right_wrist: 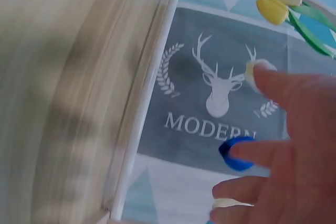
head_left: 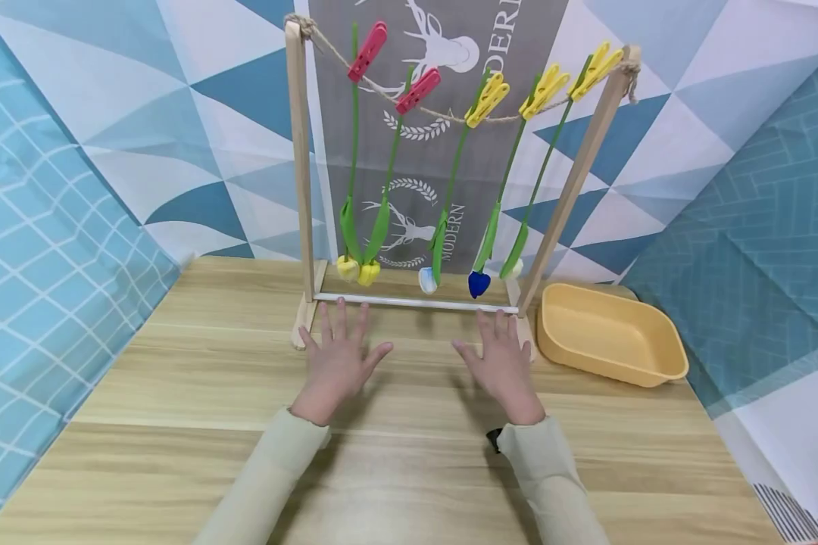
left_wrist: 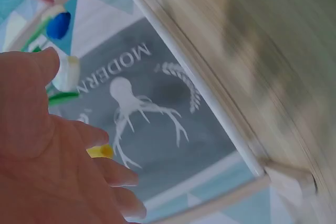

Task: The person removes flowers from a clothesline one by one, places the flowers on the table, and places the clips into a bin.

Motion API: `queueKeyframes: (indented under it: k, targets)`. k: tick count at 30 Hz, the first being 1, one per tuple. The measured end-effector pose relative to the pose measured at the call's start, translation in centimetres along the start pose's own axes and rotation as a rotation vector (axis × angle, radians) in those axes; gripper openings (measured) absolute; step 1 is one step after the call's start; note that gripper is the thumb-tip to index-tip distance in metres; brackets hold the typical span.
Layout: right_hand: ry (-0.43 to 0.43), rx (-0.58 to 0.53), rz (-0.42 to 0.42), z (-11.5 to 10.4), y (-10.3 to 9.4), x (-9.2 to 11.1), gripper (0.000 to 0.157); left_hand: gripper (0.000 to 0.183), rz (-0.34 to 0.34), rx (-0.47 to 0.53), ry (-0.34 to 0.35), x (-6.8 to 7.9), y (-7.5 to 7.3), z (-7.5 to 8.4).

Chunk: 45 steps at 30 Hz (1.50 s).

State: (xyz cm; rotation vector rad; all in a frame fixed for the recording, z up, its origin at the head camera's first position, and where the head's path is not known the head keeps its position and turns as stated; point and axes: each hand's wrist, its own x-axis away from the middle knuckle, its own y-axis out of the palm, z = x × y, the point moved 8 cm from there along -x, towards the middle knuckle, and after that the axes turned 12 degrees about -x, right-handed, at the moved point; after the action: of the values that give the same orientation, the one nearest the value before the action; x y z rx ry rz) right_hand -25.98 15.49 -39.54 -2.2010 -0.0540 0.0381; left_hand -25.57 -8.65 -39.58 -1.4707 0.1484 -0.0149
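Both hands hover above the table with fingers spread, holding nothing. My left hand is before the left part of a wooden frame, its fingertips near the white bottom bar. Opposite it, my right hand reaches toward the bar's right end. Artificial tulips hang heads down from a twine rope tied between two posts. Red clothespins hold two yellow tulips on the left. Yellow clothespins hold a white-and-blue tulip, a blue tulip and a white tulip.
A yellow-orange plastic basin stands at the table's right, beside the frame's right foot. The wooden posts rise from the table. Behind them hangs a patterned cloth with a grey panel. A small black object shows by the right cuff.
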Motion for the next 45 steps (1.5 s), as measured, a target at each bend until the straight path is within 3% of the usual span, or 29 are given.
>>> queueKeyframes:
  k: [12,17,22,25,31,34,39,45]
  targets:
    - [-0.023,-0.113,0.253,2.8,-6.6,-1.2,0.052,0.081,-0.022,0.057,-0.1,-0.7,-0.1,-6.4]
    - [0.012,-0.235,0.342,4.2,-8.9,-2.8,0.055,0.078,0.031,0.118,-0.123,-1.9,-1.0,-8.7]
    - [0.069,-0.402,0.372,5.5,-10.4,-4.4,0.062,0.071,0.099,0.288,-0.116,-3.8,-2.0,-10.3]
    - [0.091,-0.439,0.349,5.8,-10.9,-5.1,0.067,0.069,0.112,0.395,-0.132,-5.0,-2.2,-11.0]
    - [0.1,-0.494,0.234,5.3,-10.8,-7.0,0.081,0.073,0.141,0.5,-0.176,-7.0,-2.6,-11.9]
    - [0.11,-0.506,0.233,5.3,-10.9,-7.8,0.073,0.069,0.155,0.511,-0.174,-8.0,-2.6,-11.8]
    - [0.114,-0.476,0.296,5.4,-11.5,-8.6,0.06,0.041,0.204,0.536,-0.179,-9.6,-2.8,-11.6]
    - [0.106,-0.435,0.321,5.2,-12.0,-9.7,0.05,0.03,0.279,0.546,-0.21,-10.2,-3.3,-11.9]
